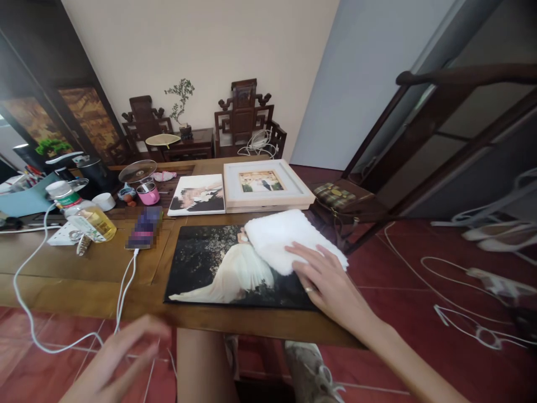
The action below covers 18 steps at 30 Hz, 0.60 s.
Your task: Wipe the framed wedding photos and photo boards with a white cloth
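Note:
My right hand [316, 271] lies on a fluffy white cloth [281, 235], fingers stretched out and a ring on one of them. The cloth covers the right part of a dark photo panel [197, 257], which lies flat along the table's near edge and shows a figure in a long pale dress. Some of the panel's right side is hidden under the cloth and my hand. In front of the table edge, at lower left, my left hand [126, 352] is in the air, slightly blurred. Its thumb and fingers are apart, with nothing between them.
Behind the panel lie a smaller photo print [199, 196] and a white framed picture [268, 184]. To the left are a phone [145, 228] on a white cable, a pink cup [148, 194] and a bottle of yellow liquid [90, 218]. A wooden chair [419, 134] stands at right.

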{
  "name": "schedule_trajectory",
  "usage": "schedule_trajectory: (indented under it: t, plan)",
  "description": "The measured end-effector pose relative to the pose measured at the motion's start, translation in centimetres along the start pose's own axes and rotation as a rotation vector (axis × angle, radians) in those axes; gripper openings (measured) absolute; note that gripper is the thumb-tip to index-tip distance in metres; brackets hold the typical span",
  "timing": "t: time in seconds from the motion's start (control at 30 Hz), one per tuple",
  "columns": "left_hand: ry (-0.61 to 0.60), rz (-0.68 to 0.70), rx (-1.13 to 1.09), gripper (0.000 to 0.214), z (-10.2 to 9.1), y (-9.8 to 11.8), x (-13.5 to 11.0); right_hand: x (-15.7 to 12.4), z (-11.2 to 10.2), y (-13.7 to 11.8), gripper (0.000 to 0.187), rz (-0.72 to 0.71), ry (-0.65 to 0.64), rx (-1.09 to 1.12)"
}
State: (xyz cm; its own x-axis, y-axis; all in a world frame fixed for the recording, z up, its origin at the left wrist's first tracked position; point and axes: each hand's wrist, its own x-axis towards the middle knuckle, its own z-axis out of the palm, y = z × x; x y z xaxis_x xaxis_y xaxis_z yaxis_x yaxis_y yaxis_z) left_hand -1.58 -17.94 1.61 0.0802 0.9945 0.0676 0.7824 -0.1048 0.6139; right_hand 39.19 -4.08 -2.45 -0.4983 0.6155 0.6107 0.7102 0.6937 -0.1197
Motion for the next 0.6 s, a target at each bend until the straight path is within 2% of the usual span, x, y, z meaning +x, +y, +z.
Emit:
schedule_trajectory:
  t: [0.1,0.17,0.23,0.3,0.4,0.5,0.6]
  plan:
    - [0.103,0.020,0.000,0.044,0.5,1.2,6.2,0.0,0.7,0.3,0.019,0.182,0.001,-0.006]
    - [0.111,0.018,-0.033,0.055,1.9,1.2,9.2,0.1,0.9,0.6,0.022,0.192,0.013,-0.017]
    - [0.097,0.043,-0.013,0.059,3.5,1.0,11.0,0.3,0.9,1.0,0.028,0.163,0.030,-0.051]
    - [0.139,0.046,0.014,0.058,4.7,0.8,11.9,0.6,0.8,1.5,0.034,0.161,0.014,-0.091]
    - [0.129,0.061,0.012,0.053,5.4,1.1,12.4,1.5,0.8,2.1,0.038,0.212,-0.005,-0.157]
    - [0.114,0.074,-0.005,0.050,5.0,1.6,12.7,2.3,1.2,2.3,0.033,0.226,0.033,-0.178]
    - [0.094,0.066,-0.001,0.052,4.1,1.7,12.9,2.2,1.7,2.3,0.036,0.166,0.067,-0.100]
